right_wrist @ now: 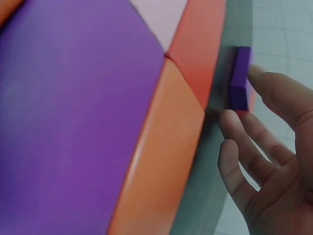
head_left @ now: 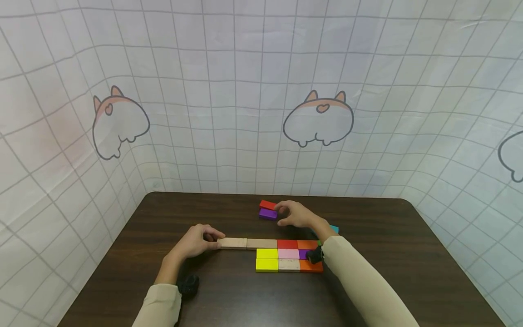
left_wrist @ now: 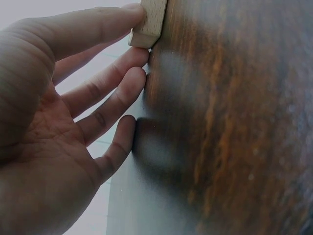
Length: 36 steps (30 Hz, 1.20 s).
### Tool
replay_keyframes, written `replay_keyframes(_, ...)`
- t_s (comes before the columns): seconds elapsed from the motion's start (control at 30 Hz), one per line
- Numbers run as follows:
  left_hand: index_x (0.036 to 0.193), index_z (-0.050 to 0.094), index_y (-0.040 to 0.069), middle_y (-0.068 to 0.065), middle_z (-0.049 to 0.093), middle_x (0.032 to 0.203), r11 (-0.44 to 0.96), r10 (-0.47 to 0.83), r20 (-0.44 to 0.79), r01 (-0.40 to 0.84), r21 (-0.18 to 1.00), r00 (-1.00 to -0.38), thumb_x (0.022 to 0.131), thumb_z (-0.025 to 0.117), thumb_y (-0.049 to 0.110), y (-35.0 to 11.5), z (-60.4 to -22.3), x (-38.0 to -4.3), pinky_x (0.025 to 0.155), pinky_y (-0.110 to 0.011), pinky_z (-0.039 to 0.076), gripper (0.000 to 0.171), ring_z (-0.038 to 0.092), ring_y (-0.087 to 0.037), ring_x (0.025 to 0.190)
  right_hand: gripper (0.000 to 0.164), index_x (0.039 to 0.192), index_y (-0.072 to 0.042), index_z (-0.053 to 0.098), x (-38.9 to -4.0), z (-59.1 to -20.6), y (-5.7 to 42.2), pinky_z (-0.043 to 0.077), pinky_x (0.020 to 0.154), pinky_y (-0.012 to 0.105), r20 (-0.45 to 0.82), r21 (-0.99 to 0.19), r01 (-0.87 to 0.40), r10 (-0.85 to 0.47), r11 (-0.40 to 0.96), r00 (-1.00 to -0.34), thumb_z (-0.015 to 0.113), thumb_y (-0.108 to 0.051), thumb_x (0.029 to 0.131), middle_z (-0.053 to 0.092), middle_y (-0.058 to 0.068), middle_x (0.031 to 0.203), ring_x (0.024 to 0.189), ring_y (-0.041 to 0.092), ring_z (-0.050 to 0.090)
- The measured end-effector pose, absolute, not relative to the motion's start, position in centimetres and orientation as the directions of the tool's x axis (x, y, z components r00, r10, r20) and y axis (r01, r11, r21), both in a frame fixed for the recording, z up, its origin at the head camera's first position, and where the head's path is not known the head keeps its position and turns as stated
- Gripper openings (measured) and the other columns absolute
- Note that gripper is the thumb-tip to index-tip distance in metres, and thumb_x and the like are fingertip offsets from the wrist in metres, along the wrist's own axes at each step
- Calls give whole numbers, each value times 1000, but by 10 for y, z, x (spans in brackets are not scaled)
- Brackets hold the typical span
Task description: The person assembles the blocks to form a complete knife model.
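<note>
At the left end of a row of blocks, my left hand [head_left: 195, 241] pinches the end of a plain wooden block [head_left: 233, 243] between thumb and fingers. In the left wrist view the thumb lies on this block's side, and the other fingertips rest on the tabletop. My right hand [head_left: 298, 214] reaches over the back of the table with parted, loosely bent fingers. Just left of its fingertips lie a purple block [head_left: 267, 214] and, behind it, a red block [head_left: 267, 205]. In the right wrist view the thumb overlaps the purple block's edge; nothing is gripped.
Colored blocks lie flat side by side in rows: yellow [head_left: 267, 265], pink [head_left: 288, 254], red [head_left: 288, 244], orange [head_left: 307, 244]. A second wooden block [head_left: 262, 244] continues the back row. A teal block [head_left: 335, 229] is partly hidden by the right forearm. A gridded cloth [head_left: 229, 113] hangs behind the dark table [head_left: 229, 295].
</note>
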<state>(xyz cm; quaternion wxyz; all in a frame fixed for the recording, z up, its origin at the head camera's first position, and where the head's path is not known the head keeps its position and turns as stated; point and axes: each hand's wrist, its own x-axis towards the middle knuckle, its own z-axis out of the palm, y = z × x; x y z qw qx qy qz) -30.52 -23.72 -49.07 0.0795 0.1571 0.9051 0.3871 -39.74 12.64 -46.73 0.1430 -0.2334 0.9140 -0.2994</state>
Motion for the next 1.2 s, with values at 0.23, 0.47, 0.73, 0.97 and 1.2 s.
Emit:
replay_keyframes(0.23, 111, 80, 16, 0, 69, 96, 653, 336, -21, 217, 725, -942, 90, 79, 16, -236, -491, -304, 72, -34, 50, 21, 59, -15, 82, 42, 130, -15, 65, -406, -474, 116, 42, 112, 55, -136, -589, -323, -485, 741, -864, 79, -17, 91, 63, 16, 133, 127, 33, 56)
replay_keyframes(0.47, 111, 80, 15, -1, 69, 96, 648, 339, -27, 213, 731, -940, 90, 79, 16, -236, -489, -302, 72, -34, 50, 21, 59, -15, 82, 35, 124, -18, 67, -410, -476, 106, 49, 102, 50, -141, -568, -300, -450, 766, -882, 79, -15, 91, 67, 13, 122, 111, 28, 61)
replay_keyframes(0.73, 111, 80, 15, -1, 69, 97, 648, 340, -28, 212, 731, -940, 90, 79, 16, -237, -489, -303, 72, -33, 51, 21, 59, -15, 82, 31, 117, -17, 68, -412, -475, 103, 51, 88, 40, -143, -552, -315, -460, 772, -876, 78, -8, 89, 69, 7, 105, 94, 22, 60)
replay_keyframes(0.97, 111, 80, 16, -1, 69, 96, 654, 331, -27, 209, 727, -943, 90, 79, 15, -236, -489, -303, 72, -34, 50, 21, 59, -15, 82, 29, 115, -18, 71, -407, -468, 110, 52, 94, 43, -163, -526, -315, -458, 790, -874, 77, -8, 89, 70, 7, 109, 100, 23, 61)
replay_keyframes(1.2, 111, 80, 15, -1, 69, 96, 657, 331, -28, 209, 724, -943, 90, 79, 14, -236, -489, -303, 72, -33, 50, 21, 58, -15, 82, 33, 121, -13, 73, -394, -453, 120, 55, 94, 39, -129, -532, -360, -494, 766, -860, 76, -7, 89, 70, 5, 112, 103, 20, 64)
